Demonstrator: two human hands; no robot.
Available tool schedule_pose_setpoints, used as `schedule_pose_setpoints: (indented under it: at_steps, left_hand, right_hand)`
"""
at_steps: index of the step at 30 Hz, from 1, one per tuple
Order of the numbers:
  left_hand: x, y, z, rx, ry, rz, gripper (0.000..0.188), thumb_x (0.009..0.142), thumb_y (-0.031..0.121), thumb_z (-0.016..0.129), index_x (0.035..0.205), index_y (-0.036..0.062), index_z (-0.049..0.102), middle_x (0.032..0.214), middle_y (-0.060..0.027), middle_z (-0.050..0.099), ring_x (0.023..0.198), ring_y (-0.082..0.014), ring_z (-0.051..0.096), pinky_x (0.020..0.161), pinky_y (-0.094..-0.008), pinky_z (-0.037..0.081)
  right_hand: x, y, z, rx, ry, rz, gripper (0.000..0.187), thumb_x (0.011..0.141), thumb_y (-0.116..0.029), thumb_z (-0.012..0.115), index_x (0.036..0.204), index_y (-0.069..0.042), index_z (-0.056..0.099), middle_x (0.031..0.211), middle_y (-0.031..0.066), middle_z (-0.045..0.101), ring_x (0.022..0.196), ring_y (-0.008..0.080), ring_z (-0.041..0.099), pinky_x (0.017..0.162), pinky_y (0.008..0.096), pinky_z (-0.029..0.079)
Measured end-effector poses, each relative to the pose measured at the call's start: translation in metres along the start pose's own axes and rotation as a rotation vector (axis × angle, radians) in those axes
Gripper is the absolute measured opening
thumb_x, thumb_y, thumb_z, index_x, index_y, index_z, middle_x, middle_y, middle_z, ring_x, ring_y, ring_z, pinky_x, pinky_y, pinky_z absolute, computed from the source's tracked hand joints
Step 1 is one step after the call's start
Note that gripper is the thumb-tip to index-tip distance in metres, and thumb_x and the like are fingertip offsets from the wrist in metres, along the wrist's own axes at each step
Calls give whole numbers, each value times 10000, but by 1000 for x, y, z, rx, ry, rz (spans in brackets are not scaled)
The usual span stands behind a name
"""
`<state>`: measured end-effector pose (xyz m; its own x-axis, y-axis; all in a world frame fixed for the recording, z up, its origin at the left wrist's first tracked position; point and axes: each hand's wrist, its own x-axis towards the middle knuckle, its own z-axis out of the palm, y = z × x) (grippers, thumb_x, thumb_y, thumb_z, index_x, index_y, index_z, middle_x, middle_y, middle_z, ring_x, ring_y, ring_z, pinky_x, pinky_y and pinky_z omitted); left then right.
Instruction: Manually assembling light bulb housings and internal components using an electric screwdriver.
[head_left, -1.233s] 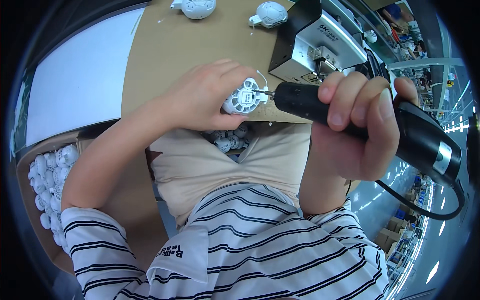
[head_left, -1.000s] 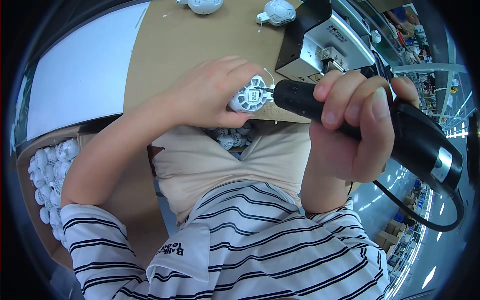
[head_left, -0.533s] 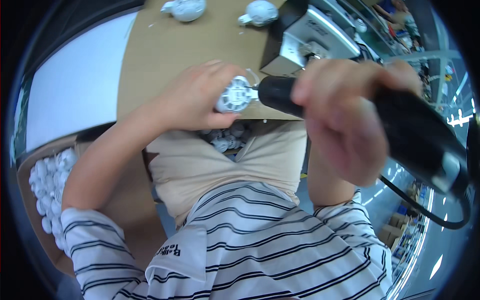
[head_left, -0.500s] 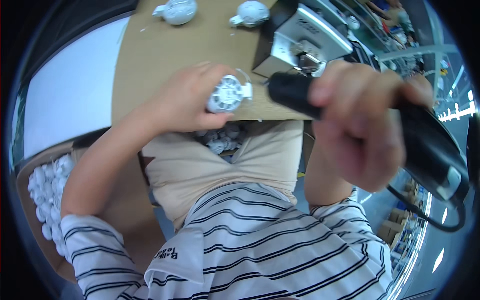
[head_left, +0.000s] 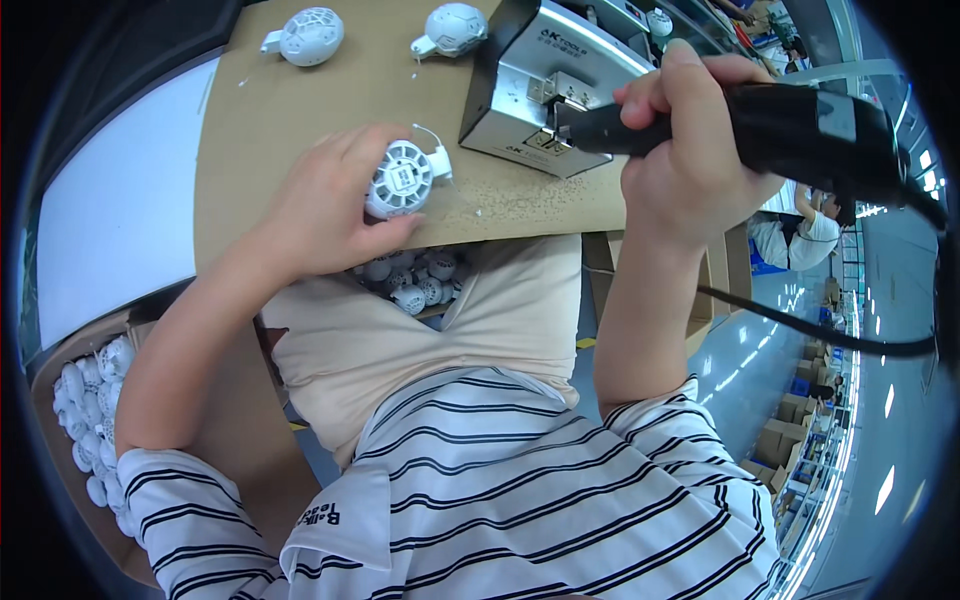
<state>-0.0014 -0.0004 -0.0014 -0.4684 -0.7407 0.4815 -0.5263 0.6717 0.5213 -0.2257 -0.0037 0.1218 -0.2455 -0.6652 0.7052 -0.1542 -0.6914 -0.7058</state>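
My left hand (head_left: 325,200) is wrapped round a white, round plastic housing (head_left: 403,180) with a slotted face and a small side tab. It rests at the near edge of the brown tabletop (head_left: 270,140). In my right hand (head_left: 690,140) is a black corded electric screwdriver (head_left: 815,125), held level with its nose pointing left. The bit meets the front outlet of a metal screw feeder (head_left: 520,85), though whether a screw is on it I cannot make out. Two more white housings, one at the far left (head_left: 312,38) and one beside the feeder (head_left: 455,30), lie apart.
A cardboard box of white housings (head_left: 90,420) stands at my left, and more housings (head_left: 410,285) sit below the table edge. The screwdriver's cord (head_left: 830,340) loops at right. A white panel (head_left: 130,190) adjoins the table. A co-worker (head_left: 805,235) is at far right.
My right hand has brought the screwdriver up and away from me, its tip now at the feeder's outlet. The left hand still holds the housing, and the whole view has shifted slightly.
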Motion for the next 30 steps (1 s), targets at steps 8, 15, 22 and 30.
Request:
schedule_pose_setpoints:
  at_steps: [8,15,22,30]
  left_hand:
    - [1,-2,2,1,27,3,545,717,219,759,1198,80,543,1033,-115,647,861,-314,609,810,-395,486]
    - [2,-3,1,-13,12,-31,558,696,201,766,1191,73,541,1022,-113,645,849,-303,605,802,-385,486]
    - [0,-3,-1,-13,-12,-43,559,708,227,774,1178,60,522,1020,-112,647,860,-308,616,807,-393,485]
    - [3,-2,-2,-10,1,-30,573,696,231,786,1172,59,518,1014,-106,647,864,-298,619,815,-390,482]
  right_hand:
    - [-36,-18,8,557,-366,-3,392,910,-33,426,1290,-30,520,703,56,503,545,153,491,665,360,487]
    - [-48,-2,21,613,-423,29,422,908,-25,416,1319,-49,511,739,64,513,566,155,497,682,358,480]
    - [-49,1,25,597,-446,-3,416,918,-34,425,1327,-53,497,740,62,516,566,156,502,683,355,480]
    - [-47,1,23,572,-513,-41,417,920,-42,431,1334,-61,483,747,54,519,577,153,516,686,355,485]
